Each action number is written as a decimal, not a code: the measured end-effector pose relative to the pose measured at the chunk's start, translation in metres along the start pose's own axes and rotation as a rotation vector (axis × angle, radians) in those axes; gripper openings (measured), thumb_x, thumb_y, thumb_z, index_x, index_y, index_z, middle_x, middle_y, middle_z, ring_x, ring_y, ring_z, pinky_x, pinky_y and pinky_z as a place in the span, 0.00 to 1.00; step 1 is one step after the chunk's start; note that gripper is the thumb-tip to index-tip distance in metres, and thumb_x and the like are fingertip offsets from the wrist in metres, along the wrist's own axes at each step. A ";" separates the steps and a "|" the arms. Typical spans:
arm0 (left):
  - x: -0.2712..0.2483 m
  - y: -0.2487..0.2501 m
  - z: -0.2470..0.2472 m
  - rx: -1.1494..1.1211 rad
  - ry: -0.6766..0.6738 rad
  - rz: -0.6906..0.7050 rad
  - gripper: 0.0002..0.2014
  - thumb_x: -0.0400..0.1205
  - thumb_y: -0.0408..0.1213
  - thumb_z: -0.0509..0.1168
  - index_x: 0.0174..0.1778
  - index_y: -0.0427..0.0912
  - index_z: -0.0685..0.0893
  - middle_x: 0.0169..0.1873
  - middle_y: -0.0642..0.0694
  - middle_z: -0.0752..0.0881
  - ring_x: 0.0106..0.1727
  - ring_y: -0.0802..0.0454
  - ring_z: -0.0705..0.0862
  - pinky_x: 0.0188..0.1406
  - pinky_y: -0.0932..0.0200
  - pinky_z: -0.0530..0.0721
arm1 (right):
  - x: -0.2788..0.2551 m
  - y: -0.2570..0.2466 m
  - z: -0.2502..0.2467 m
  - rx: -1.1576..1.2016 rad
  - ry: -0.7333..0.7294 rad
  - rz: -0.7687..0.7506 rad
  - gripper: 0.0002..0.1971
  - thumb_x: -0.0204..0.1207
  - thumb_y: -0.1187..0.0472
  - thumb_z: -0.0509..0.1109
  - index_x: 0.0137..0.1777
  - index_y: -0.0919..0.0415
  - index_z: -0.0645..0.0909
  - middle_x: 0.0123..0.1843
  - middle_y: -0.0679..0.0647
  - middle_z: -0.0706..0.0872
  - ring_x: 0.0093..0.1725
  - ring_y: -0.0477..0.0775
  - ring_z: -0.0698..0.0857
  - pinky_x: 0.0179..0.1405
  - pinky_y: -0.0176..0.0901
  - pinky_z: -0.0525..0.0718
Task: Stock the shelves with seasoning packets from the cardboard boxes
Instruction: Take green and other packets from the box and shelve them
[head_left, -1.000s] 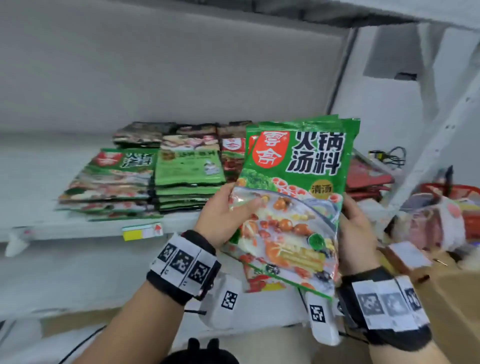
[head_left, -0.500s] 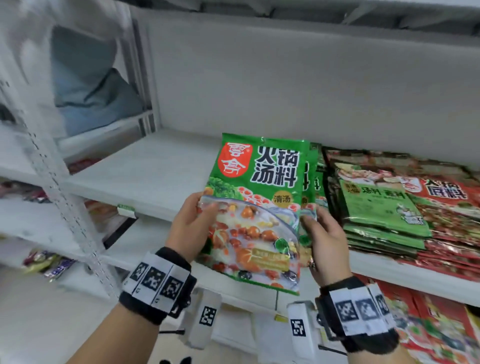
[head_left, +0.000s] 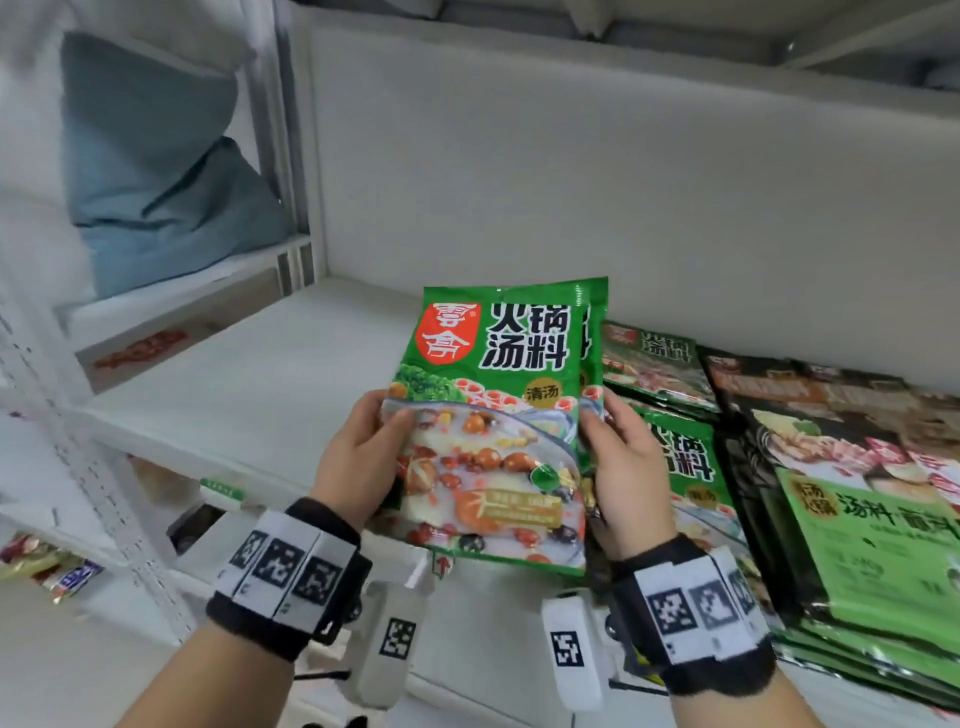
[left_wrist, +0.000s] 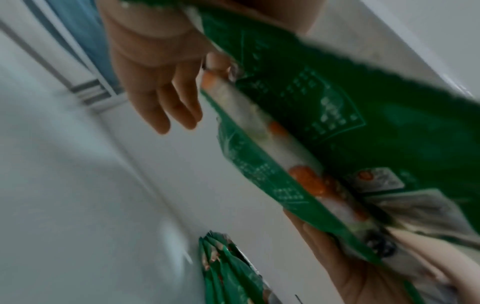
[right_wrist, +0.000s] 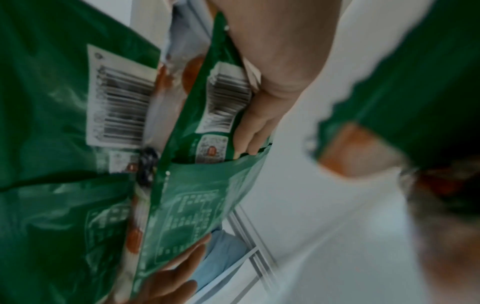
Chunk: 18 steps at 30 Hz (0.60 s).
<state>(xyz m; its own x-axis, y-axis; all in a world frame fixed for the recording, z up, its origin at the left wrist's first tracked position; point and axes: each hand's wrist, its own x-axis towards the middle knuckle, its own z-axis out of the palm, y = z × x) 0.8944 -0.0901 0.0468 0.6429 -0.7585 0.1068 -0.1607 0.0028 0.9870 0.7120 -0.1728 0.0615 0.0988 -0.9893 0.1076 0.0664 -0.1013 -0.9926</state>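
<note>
I hold a small bundle of green hot-pot soup seasoning packets (head_left: 498, 415) upright in front of the white shelf (head_left: 249, 384). My left hand (head_left: 358, 457) grips its left edge, thumb on the front and fingers behind. Gripping the right edge is my right hand (head_left: 623, 467). In the left wrist view the packets' green backs (left_wrist: 337, 123) cross the frame, with my left fingers (left_wrist: 166, 102) beside them. A barcode label (right_wrist: 122, 107) on the packets' backs shows in the right wrist view, where my right fingers (right_wrist: 254, 123) lie behind the rear packet.
Stacks of green packets (head_left: 691, 467) and dark-topped packets (head_left: 857, 509) fill the shelf's right part. The shelf's left part is bare white board. A blue cushion (head_left: 156, 182) lies in the neighbouring bay at upper left. Lower shelves at left hold small packets (head_left: 52, 566).
My view has swung left along the shelf, so the stocked stacks now lie to the right. Both hands keep hold of the bundle, which now stands before the bare part.
</note>
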 end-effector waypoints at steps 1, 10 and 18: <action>0.011 -0.001 0.004 -0.006 -0.016 -0.011 0.07 0.82 0.41 0.61 0.40 0.59 0.79 0.36 0.58 0.85 0.38 0.59 0.83 0.34 0.62 0.76 | 0.007 -0.001 0.002 0.025 0.020 0.027 0.18 0.80 0.64 0.65 0.70 0.58 0.77 0.62 0.55 0.85 0.59 0.54 0.85 0.62 0.52 0.82; 0.079 0.006 0.070 -0.036 -0.348 -0.013 0.04 0.83 0.39 0.59 0.45 0.50 0.78 0.41 0.47 0.87 0.36 0.57 0.86 0.33 0.65 0.83 | 0.017 -0.007 -0.045 -0.039 0.406 0.221 0.16 0.78 0.60 0.68 0.65 0.61 0.79 0.50 0.70 0.85 0.45 0.67 0.85 0.45 0.53 0.82; 0.059 0.000 0.096 -0.072 -0.509 -0.081 0.02 0.84 0.35 0.58 0.51 0.43 0.74 0.34 0.52 0.81 0.21 0.69 0.80 0.14 0.79 0.71 | -0.010 -0.007 -0.097 -0.615 0.347 0.369 0.17 0.76 0.60 0.70 0.64 0.57 0.75 0.53 0.60 0.86 0.38 0.46 0.87 0.31 0.33 0.80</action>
<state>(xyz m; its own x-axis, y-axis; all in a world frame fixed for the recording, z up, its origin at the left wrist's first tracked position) 0.8607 -0.1978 0.0412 0.2023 -0.9790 -0.0248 -0.0619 -0.0381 0.9974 0.6147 -0.1727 0.0619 -0.3142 -0.9362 -0.1573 -0.4800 0.2996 -0.8245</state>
